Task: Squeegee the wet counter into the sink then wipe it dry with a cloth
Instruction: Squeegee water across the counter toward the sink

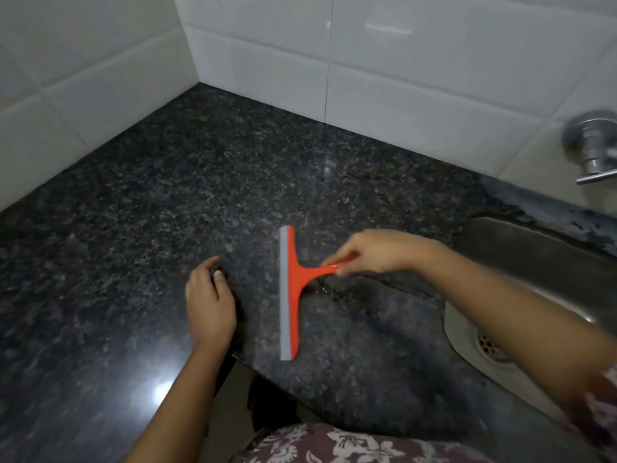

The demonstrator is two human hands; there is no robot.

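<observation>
Pinching the thin end of its handle, the right hand (377,250) has fingers and thumb closed round the orange plastic squeegee (293,282). Its pale grey rubber blade (283,295) lies left of the grip, running toward and away from the person across the dark speckled granite counter (200,182). The left hand (208,302) rests on the stone further left of the blade, apart from it, with its fingers loosely curled and holding nothing.

The step in hand looks like a squeegee pull toward the sink, with the cloth wipe not yet begun; no cloth is in view. To do it well, I judge the blade should be tilted so that its full edge bears on the stone, then drawn in one steady stroke toward the grip side and over the rim. A fingertip pinch this far from the blade may let one end lift, so a fuller hold on the handle would help. A small glint of water shows just below the grip; how wet the rest of the counter is, I cannot tell.

Right of the grip lies the stainless steel sink (521,242). A round perforated drain (490,347) is all I can make out in it, and the forearm hides part of the basin. Above it a chrome tap (592,145) juts from the white tiled wall (400,61).
</observation>
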